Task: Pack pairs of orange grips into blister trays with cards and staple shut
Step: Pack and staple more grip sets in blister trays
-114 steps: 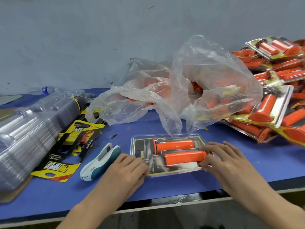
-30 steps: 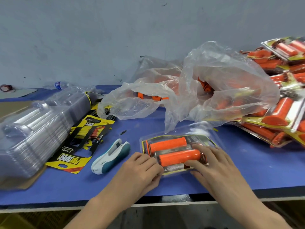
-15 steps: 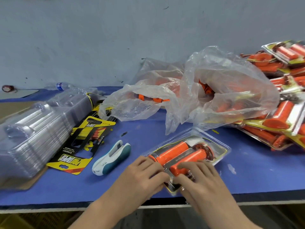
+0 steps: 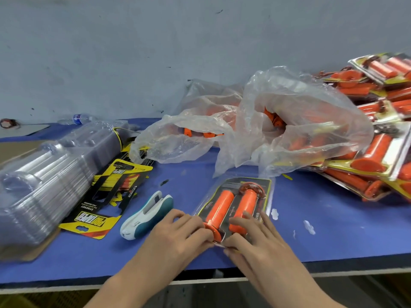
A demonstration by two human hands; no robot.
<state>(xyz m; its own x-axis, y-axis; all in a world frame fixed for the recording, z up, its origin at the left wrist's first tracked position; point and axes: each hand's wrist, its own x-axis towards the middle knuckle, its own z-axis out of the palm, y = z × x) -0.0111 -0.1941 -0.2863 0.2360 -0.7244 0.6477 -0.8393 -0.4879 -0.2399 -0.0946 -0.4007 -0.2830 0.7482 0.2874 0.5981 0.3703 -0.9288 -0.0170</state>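
Orange grips (image 4: 219,207), two matte cylinders with flared ends, lie side by side in one clear blister tray (image 4: 268,192) over a black and yellow card (image 4: 231,182), near the front edge of the blue table (image 4: 333,230). Scanning from my left, I see a long nested stack of glossy clear trays (image 4: 44,185), one water bottle (image 4: 77,118) lying behind it, then a loose pile of yellow and black cards (image 4: 104,203); I can't count either stack. One rounded white and teal stapler (image 4: 148,213) lies just beside the left hand (image 4: 175,236), whose bent fingers grip the blister tray's near left corner. The right hand (image 4: 260,241) holds its near end, fingers over the right grip, thumb at the rim. Behind, a crumpled clear plastic bag (image 4: 300,121) holds loose grips, and at far right sits a heap of filled packs (image 4: 378,156).
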